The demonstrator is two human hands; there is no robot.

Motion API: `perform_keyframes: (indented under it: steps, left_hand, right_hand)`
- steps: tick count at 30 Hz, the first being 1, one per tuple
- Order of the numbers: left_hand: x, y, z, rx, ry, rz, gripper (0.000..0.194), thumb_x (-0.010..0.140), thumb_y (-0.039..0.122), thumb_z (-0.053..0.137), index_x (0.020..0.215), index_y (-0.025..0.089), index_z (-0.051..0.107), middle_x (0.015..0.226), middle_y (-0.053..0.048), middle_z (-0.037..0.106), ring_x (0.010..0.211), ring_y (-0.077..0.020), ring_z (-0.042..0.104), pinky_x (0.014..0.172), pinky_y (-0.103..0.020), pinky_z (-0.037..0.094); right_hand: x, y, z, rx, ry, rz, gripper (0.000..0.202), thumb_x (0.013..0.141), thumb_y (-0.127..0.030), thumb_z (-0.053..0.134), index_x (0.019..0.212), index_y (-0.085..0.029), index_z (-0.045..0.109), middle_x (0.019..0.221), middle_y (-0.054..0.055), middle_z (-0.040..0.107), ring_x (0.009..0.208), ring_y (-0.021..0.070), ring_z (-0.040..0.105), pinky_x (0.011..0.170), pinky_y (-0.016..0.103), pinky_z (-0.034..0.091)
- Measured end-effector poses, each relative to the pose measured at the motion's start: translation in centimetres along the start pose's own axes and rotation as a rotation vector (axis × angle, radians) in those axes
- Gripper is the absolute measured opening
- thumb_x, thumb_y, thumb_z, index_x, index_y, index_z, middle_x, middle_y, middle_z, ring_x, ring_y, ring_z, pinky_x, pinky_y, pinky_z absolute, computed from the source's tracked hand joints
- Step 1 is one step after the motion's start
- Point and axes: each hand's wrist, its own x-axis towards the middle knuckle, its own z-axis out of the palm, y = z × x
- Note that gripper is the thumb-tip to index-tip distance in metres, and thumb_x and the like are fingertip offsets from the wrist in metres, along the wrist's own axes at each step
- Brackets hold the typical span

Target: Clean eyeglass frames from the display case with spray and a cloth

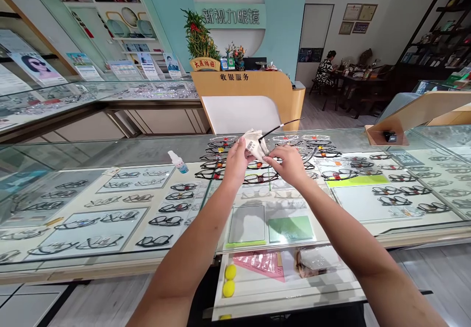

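My left hand (236,161) is closed on a pale cleaning cloth (253,144) with dark printing, folded around a pair of eyeglasses. One dark temple of the eyeglasses (281,126) sticks out of the cloth toward the upper right; the lenses are mostly covered. At the cloth's right edge, my right hand (289,164) pinches the wrapped eyeglasses with thumb and fingers. Both hands are above the glass counter (147,146). Rows of eyeglass frames (260,177) lie below and behind them. Left of the hands stands a small white spray bottle (178,162) with a blue label.
An open drawer (290,300) below the counter edge holds yellow round objects (228,288) and a pink packet (257,263). A tilted wooden-framed mirror (423,113) stands at right. Beyond are a cashier desk (253,84) and a seated person (326,69).
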Motion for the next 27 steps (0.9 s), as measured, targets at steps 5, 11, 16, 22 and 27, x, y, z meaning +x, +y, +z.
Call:
perform_keyframes:
  steps: [5,11,16,22,27]
  left_hand:
    - [-0.5,-0.3,0.3,0.04,-0.057,0.0,0.077,0.078,0.084,0.083,0.122,0.021,0.076,0.124,-0.013,0.082,0.105,-0.0278,0.081,0.081,-0.034,0.066]
    - [-0.8,-0.5,0.7,0.02,-0.11,0.01,0.075,0.079,0.081,0.084,0.12,0.019,0.076,0.12,-0.013,0.082,0.113,-0.0288,0.079,0.09,-0.037,0.065]
    - [-0.9,-0.7,0.9,0.011,-0.187,-0.012,0.07,0.082,0.081,0.082,0.116,0.02,0.076,0.114,-0.012,0.083,0.12,-0.0305,0.077,0.097,-0.04,0.064]
    - [-1.0,-0.7,1.2,-0.052,-0.147,0.001,0.066,0.086,0.078,0.082,0.119,0.021,0.076,0.122,-0.013,0.082,0.117,-0.0269,0.078,0.101,-0.038,0.063]
    - [-3.4,-2.6,2.6,0.109,-0.294,-0.023,0.066,0.085,0.085,0.076,0.105,0.021,0.078,0.101,-0.008,0.079,0.099,-0.0241,0.075,0.096,-0.038,0.063]
  right_hand:
    - [-0.1,-1.4,0.8,-0.474,-0.127,-0.043,0.038,0.114,-0.041,0.059,0.099,-0.016,0.083,0.108,0.016,0.083,0.106,0.0307,0.066,0.093,0.043,0.04]
    - [-0.4,-2.1,1.2,-0.536,-0.158,-0.074,0.028,0.109,-0.037,0.068,0.102,-0.015,0.084,0.112,0.015,0.084,0.111,0.0319,0.065,0.098,0.044,0.04]
    - [-0.7,-1.3,1.2,-0.433,-0.02,-0.005,0.029,0.111,-0.039,0.065,0.1,-0.019,0.083,0.115,0.013,0.084,0.106,0.0314,0.065,0.093,0.044,0.04]
    - [-0.6,-0.8,1.1,-0.229,0.248,0.057,0.034,0.113,-0.044,0.06,0.097,-0.023,0.08,0.107,0.01,0.084,0.104,0.0295,0.072,0.103,0.043,0.042]
    - [-0.8,-0.7,1.3,-0.158,0.444,0.088,0.037,0.112,-0.048,0.058,0.093,-0.023,0.078,0.104,0.011,0.082,0.103,0.0302,0.071,0.101,0.045,0.045]
